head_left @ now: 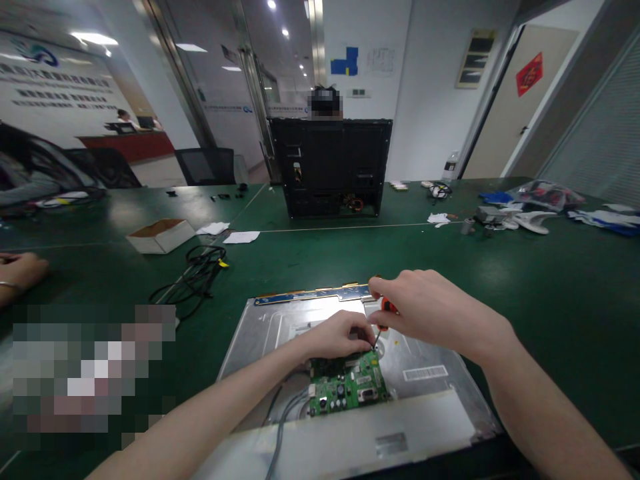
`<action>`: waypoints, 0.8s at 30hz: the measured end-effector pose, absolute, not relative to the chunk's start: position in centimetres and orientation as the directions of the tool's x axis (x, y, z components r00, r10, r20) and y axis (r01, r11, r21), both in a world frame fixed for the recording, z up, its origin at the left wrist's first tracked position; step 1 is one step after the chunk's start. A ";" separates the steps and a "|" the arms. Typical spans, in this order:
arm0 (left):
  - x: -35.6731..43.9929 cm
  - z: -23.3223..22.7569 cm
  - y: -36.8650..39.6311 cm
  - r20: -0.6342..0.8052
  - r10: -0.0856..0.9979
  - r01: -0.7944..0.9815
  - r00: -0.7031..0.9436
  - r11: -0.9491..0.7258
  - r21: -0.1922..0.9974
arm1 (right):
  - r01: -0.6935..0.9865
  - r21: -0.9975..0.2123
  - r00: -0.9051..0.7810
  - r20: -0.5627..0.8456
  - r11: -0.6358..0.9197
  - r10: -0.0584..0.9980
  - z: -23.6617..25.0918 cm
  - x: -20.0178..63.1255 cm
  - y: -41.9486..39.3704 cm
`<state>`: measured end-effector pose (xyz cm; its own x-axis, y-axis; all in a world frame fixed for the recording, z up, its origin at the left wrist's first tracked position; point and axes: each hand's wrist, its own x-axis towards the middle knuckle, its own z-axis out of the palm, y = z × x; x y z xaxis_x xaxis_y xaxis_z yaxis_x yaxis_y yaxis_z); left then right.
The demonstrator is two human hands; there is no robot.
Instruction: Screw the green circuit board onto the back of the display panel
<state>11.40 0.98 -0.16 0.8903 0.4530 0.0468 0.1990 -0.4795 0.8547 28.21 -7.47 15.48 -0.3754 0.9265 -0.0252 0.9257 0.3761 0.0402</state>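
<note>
My right hand (423,313) is closed around the orange-red handle of a screwdriver (386,313). Its thin shaft slants down to the upper right corner of a green circuit board (350,383). Beside that tip, the fingers of my left hand (343,333) are pinched together; whatever they hold is too small to make out. The board lies on the metal back of a flat display panel (425,410), and grey cables (284,427) run out from its left side. Along the panel's far edge runs a narrow blue circuit strip (310,295).
Left of the panel are coiled black cables (197,277) and an open white box (163,237). A black monitor housing (333,167) stands upright across the green table, a person behind it. Another person's hand (23,273) rests at far left. Loose parts (495,217) lie at right.
</note>
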 end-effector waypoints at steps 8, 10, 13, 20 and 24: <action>11.4 0.0 1.0 0.071 0.457 0.194 0.886 -0.506 0.840 | 0.894 0.010 -0.448 -0.007 0.448 0.894 15.1 28.4 -7.5; 11.4 0.2 0.9 0.069 0.463 0.200 0.884 -0.505 0.840 | 0.889 -0.007 -0.458 -0.004 0.458 0.889 15.0 28.5 -7.6; 11.4 0.2 0.8 0.072 0.463 0.199 0.883 -0.510 0.837 | 0.882 -0.023 -0.470 -0.005 0.470 0.882 14.9 28.6 -7.7; 11.4 0.0 1.0 0.073 0.442 0.185 0.894 -0.513 0.838 | 0.911 -0.023 -0.412 -0.038 0.411 0.911 15.3 28.3 -7.6; 11.5 0.0 1.0 0.073 0.451 0.185 0.890 -0.502 0.845 | 0.905 0.001 -0.426 -0.036 0.426 0.904 15.3 28.2 -7.5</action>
